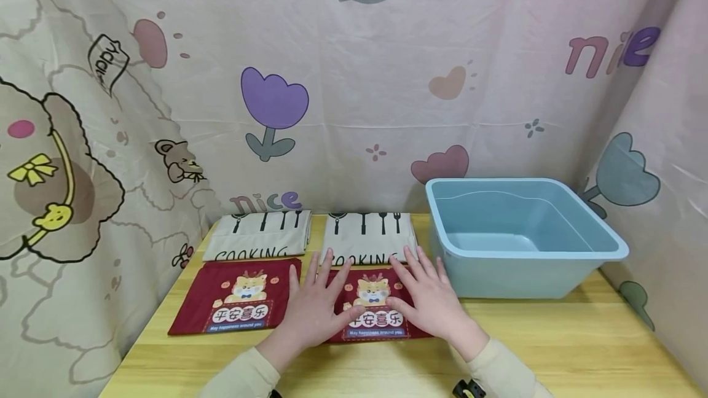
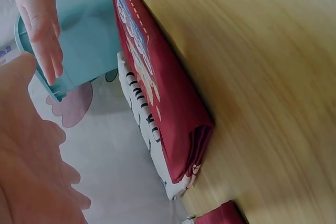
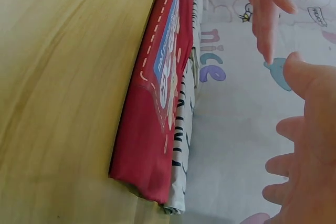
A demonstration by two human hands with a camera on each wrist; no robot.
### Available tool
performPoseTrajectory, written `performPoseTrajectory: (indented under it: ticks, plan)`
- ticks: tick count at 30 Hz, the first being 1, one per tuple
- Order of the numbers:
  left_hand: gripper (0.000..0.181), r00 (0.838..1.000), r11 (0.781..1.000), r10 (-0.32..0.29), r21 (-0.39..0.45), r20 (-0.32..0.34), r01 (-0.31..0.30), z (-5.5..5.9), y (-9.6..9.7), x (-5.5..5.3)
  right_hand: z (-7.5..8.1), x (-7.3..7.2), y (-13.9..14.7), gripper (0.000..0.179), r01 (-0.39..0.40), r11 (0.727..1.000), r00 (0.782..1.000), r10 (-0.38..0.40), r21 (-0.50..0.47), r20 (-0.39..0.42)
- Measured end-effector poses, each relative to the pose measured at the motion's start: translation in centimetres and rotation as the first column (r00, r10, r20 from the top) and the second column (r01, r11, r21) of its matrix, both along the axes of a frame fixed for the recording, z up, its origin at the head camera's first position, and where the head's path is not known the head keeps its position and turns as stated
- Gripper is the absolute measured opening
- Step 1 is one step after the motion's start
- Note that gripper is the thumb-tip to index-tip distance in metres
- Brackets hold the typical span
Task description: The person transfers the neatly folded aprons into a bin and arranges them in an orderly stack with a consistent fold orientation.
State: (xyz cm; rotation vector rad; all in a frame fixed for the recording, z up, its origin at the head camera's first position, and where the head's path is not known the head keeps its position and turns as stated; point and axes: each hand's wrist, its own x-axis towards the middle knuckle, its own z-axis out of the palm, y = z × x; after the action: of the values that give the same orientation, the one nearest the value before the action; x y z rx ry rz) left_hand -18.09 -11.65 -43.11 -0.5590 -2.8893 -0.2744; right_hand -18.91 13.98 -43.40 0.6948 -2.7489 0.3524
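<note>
Both hands are held over the right-hand folded red cloth [image 1: 373,292], which has a cartoon animal and Chinese lettering printed on it. Fingers spread, the left hand [image 1: 312,311] covers part of its left edge in the head view. Over its right edge is the right hand [image 1: 434,304], also with spread fingers and holding nothing. The wrist views show a gap between the hands and the red cloth [image 2: 176,103]. A matching folded red cloth [image 1: 190,312] lies to the left. Behind the pair are two folded white cloths, one at left [image 1: 251,239] and one at right [image 1: 365,239], printed with utensils and "COOKING".
A light blue plastic tub [image 1: 498,278] stands on the table's right side, close beside the right-hand cloths. The wooden table [image 1: 525,349] reaches back to a patterned curtain [image 1: 354,140], which also hangs along both sides.
</note>
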Motion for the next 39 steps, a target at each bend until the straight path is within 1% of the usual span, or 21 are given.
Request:
performPoseTrajectory:
  ticks: [4, 7, 9, 11, 14, 16, 18, 20, 22, 24, 26, 30, 32, 34, 39]
  plan:
    - [0.087, 1.000, 1.000, 0.000, 0.024, -0.010, 0.000, 0.0, -0.2, -0.1, 0.2, 0.1, 0.3, 0.074, -0.002, 0.997, 1.000, 0.004, -0.082, 0.023]
    - [0.089, 1.000, 0.998, -0.003, 0.063, -0.018, 0.005, 0.2, -0.3, -0.1, 0.2, 0.2, 0.5, 0.074, -0.006, 0.987, 0.999, 0.014, -0.161, 0.051]
    - [0.089, 1.000, 0.994, -0.008, 0.109, -0.018, 0.010, 0.4, -0.4, -0.1, 0.1, 0.2, 0.7, 0.075, 0.005, 0.979, 0.997, 0.011, -0.202, 0.079]
    - [0.089, 1.000, 0.987, -0.008, 0.161, -0.004, 0.008, 0.6, -0.5, -0.1, 0.0, 0.3, 0.8, 0.075, 0.021, 0.969, 0.994, 0.005, -0.247, 0.108]
    - [0.091, 0.999, 0.970, 0.001, 0.244, 0.043, -0.012, 0.8, -0.7, -0.3, -0.2, 0.2, 0.9, 0.075, 0.049, 0.952, 0.989, -0.005, -0.303, 0.147]
    - [0.092, 0.996, 0.953, 0.008, 0.301, 0.087, -0.034, 1.0, -0.8, -0.3, -0.3, 0.1, 1.0, 0.073, 0.062, 0.938, 0.987, -0.007, -0.340, 0.162]
    - [0.093, 0.991, 0.929, 0.013, 0.365, 0.137, -0.063, 1.1, -1.0, -0.4, -0.5, 0.0, 1.1, 0.072, 0.075, 0.926, 0.984, -0.009, -0.369, 0.175]
    - [0.095, 0.982, 0.899, 0.020, 0.427, 0.187, -0.099, 1.2, -1.1, -0.5, -0.7, -0.2, 1.3, 0.070, 0.097, 0.916, 0.981, -0.021, -0.388, 0.195]
    - [0.095, 0.973, 0.862, 0.024, 0.488, 0.228, -0.136, 1.2, -1.2, -0.7, -1.0, -0.3, 1.4, 0.069, 0.125, 0.904, 0.974, -0.032, -0.408, 0.226]
    - [0.095, 0.965, 0.830, 0.027, 0.533, 0.259, -0.166, 1.0, -1.4, -0.8, -1.2, -0.5, 1.6, 0.068, 0.156, 0.893, 0.964, -0.045, -0.423, 0.260]
    - [0.097, 0.956, 0.803, 0.034, 0.562, 0.290, -0.199, 0.9, -1.5, -1.0, -1.5, -0.5, 1.8, 0.068, 0.187, 0.879, 0.953, -0.054, -0.439, 0.298]
    - [0.096, 0.939, 0.756, 0.030, 0.607, 0.343, -0.246, 0.5, -1.7, -1.1, -1.7, -0.5, 2.2, 0.067, 0.222, 0.859, 0.936, -0.056, -0.462, 0.346]
    - [0.093, 0.929, 0.737, 0.029, 0.620, 0.368, -0.269, 0.3, -1.8, -1.1, -1.7, -0.5, 2.3, 0.067, 0.234, 0.852, 0.929, -0.054, -0.469, 0.365]
    - [0.092, 0.922, 0.724, 0.028, 0.628, 0.387, -0.286, 0.1, -2.0, -1.1, -1.8, -0.5, 2.4, 0.067, 0.244, 0.849, 0.923, -0.055, -0.470, 0.380]
    - [0.093, 0.897, 0.702, 0.037, 0.627, 0.440, -0.337, -0.3, -2.4, -1.1, -2.2, -0.7, 2.7, 0.067, 0.271, 0.840, 0.906, -0.058, -0.470, 0.419]
